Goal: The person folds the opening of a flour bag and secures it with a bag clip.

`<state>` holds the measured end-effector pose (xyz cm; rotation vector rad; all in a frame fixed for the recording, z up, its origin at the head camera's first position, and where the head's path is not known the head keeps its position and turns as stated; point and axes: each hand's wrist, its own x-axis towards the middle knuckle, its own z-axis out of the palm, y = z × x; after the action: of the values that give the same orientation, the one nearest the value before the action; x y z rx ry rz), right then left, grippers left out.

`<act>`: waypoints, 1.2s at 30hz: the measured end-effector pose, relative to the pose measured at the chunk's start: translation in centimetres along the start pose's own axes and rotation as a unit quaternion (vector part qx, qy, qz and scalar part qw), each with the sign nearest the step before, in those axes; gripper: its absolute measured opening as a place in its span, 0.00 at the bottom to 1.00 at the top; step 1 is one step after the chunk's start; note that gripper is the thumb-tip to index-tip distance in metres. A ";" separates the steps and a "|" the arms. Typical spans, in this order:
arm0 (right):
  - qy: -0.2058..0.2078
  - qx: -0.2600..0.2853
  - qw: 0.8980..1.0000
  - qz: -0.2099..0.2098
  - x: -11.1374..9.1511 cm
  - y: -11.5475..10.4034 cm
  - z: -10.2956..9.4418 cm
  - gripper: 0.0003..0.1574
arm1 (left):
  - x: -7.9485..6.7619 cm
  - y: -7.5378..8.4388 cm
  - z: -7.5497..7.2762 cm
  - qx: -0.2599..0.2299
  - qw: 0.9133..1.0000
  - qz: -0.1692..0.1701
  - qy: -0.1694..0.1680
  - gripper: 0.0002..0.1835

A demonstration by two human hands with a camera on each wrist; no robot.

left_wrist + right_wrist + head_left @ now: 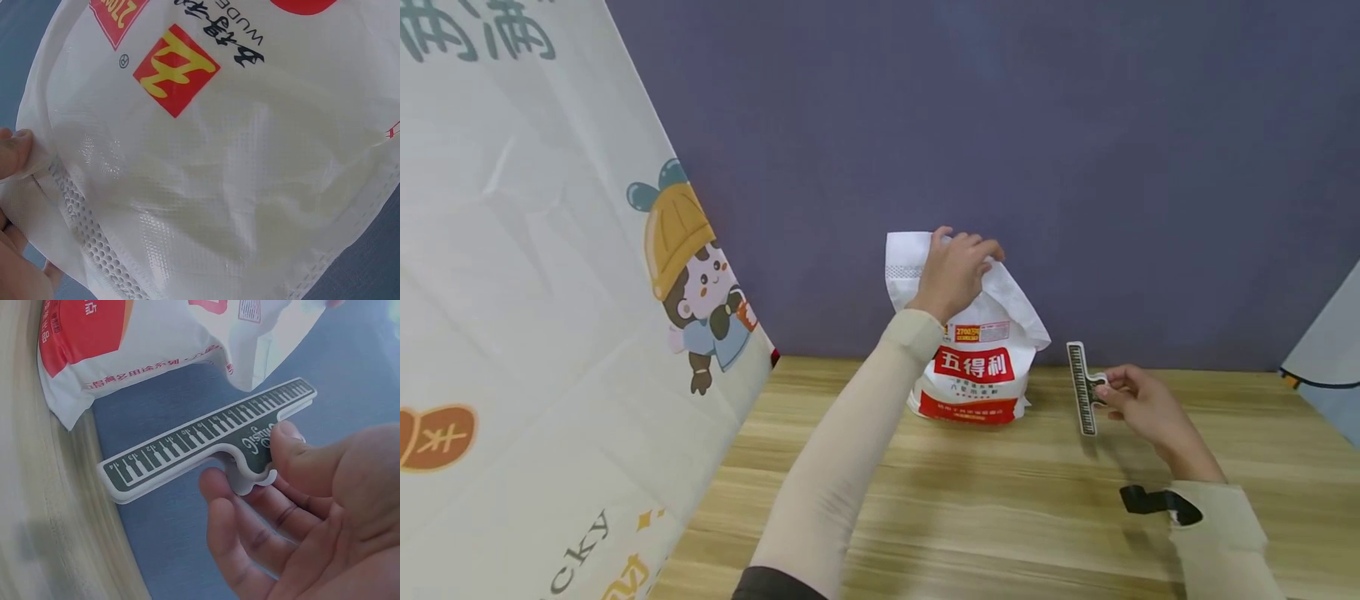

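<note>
A white and red flour bag [973, 363] stands upright on the wooden table, against the dark backdrop. My left hand [957, 271] grips the bag's top edge; in the left wrist view the thumb [14, 153] lies on the front of the white woven bag [206, 156] and the other fingers go behind it. To the right of the bag, my right hand [1150, 408] pinches a long clip [1081, 388] by its handle. The clip [209, 440] is white and dark with a piano-key print, and its long bar is apart from the bag.
Beneath everything is a wood-grain table [1000, 517]. Behind the bag rises a dark blue-grey panel [1075, 150]. At the left, a white printed sheet [550, 292] with cartoon figures slants along the table. A black strap piece [1150, 500] sticks out from the right wrist.
</note>
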<state>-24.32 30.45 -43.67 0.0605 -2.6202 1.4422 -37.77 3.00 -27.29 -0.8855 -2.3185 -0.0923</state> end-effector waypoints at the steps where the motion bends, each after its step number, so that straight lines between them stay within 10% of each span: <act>1: 0.006 -0.006 1.000 -0.006 0.0 -0.1 0.1 0.21 | 0.0 0.0 0.0 0.000 1.000 -0.001 0.000 0.10; 36: 0.121 -0.053 0.988 -0.080 -0.5 -3.2 0.5 0.12 | -0.1 0.1 -0.4 -0.011 1.000 0.000 -0.005 0.12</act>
<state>-23.52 28.26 -41.32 0.0753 -2.4281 1.1759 -37.42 2.91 -27.03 -0.8986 -2.3302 -0.1147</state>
